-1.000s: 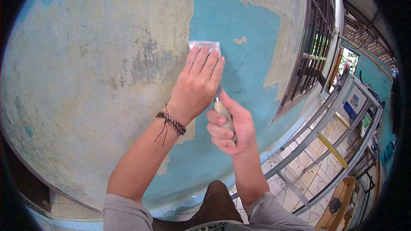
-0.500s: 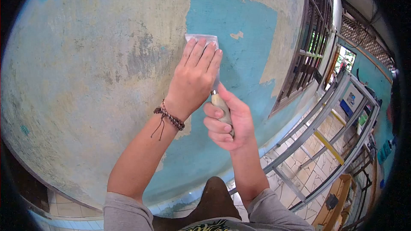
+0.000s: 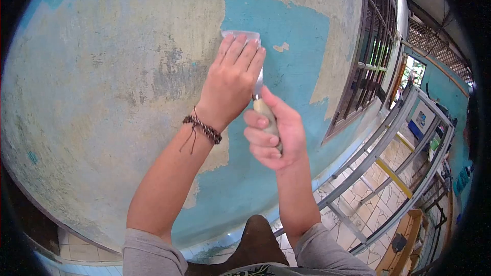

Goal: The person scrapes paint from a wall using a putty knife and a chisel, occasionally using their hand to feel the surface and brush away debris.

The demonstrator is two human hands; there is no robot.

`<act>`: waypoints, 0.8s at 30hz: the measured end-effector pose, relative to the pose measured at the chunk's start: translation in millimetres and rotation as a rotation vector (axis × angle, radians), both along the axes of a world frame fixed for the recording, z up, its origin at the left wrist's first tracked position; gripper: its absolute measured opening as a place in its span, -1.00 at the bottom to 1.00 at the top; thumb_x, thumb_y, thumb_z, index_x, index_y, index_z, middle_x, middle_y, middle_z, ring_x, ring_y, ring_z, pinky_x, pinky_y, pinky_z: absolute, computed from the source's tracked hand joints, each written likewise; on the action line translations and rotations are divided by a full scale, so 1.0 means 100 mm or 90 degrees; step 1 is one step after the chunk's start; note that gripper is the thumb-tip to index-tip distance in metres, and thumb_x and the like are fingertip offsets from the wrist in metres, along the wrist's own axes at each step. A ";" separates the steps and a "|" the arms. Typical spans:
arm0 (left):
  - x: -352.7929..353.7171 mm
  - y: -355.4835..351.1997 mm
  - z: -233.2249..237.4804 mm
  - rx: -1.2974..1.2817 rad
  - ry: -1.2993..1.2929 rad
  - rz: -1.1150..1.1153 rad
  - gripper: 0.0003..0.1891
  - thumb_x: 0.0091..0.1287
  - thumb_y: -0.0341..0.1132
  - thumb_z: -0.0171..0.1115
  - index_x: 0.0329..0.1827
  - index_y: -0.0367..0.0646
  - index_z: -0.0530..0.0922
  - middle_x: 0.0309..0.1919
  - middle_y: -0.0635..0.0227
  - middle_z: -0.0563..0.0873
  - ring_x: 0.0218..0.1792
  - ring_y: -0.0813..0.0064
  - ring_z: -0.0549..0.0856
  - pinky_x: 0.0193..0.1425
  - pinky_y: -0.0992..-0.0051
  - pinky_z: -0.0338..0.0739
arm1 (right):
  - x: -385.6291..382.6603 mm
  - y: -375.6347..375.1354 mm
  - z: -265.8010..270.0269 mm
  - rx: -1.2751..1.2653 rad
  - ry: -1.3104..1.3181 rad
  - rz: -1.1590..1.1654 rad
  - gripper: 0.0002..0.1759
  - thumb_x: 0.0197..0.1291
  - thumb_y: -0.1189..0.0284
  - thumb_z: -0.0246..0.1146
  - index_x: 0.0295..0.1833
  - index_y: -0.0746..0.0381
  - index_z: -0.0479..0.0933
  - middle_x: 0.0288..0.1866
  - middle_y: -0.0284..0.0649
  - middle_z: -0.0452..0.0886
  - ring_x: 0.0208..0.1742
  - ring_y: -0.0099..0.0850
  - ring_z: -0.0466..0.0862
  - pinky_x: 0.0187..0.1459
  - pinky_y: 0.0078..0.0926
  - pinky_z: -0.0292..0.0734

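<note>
A metal scraper with a pale handle lies flat against a wall. The wall is bare plaster on the left and blue paint on the right. My right hand grips the scraper's handle. My left hand, with a braided bracelet at the wrist, presses its fingers flat on the blade. The blade's top edge shows just above my fingertips, at the border between bare plaster and blue paint.
A barred window is set in the wall to the right. Below it a metal ladder frame leans over a tiled floor. A wooden piece lies at lower right. My knee is at the bottom.
Both hands and the scraper have slid upward along the wall, the blade's edge climbing along the paint border.
</note>
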State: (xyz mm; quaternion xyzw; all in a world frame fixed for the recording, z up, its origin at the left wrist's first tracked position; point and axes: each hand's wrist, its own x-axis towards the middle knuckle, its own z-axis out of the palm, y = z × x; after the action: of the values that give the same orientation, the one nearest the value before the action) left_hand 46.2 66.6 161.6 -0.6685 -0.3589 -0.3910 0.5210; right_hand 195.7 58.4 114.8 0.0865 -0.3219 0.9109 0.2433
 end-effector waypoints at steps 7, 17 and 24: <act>-0.01 -0.02 -0.04 -0.006 -0.001 0.006 -0.55 0.12 -0.47 0.22 0.15 -0.24 0.59 0.16 0.11 0.64 0.27 0.06 0.54 0.49 0.09 0.30 | -0.01 -0.10 0.08 -0.033 -0.080 -0.059 -0.37 0.49 -0.12 -0.20 -0.46 0.15 0.33 -0.76 -0.37 0.18 -0.86 -0.57 0.05 -0.87 -0.66 0.08; 0.00 0.05 0.11 0.018 0.006 0.013 -0.54 0.11 -0.47 0.23 0.15 -0.24 0.59 0.15 0.11 0.64 0.28 0.06 0.53 0.50 0.10 0.29 | -0.01 0.08 0.15 0.023 -0.046 0.025 -0.37 0.49 -0.13 -0.19 -0.45 0.15 0.32 -0.75 -0.37 0.20 -0.86 -0.52 0.08 -0.86 -0.62 0.08; 0.03 0.02 0.06 0.010 0.014 0.026 -0.55 0.12 -0.44 0.25 0.14 -0.25 0.59 0.17 0.10 0.62 0.28 0.07 0.52 0.49 0.11 0.29 | 0.05 -0.05 0.19 -0.059 -0.102 -0.054 -0.37 0.46 -0.16 -0.18 -0.43 0.14 0.32 -0.74 -0.36 0.21 -0.86 -0.52 0.10 -0.85 -0.61 0.08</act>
State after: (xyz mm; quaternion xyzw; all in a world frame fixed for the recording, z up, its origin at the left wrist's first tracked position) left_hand 49.5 69.1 167.8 -0.6612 -0.3635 -0.3758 0.5381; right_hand 200.5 53.1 133.7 -0.0117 -0.3010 0.9178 0.2587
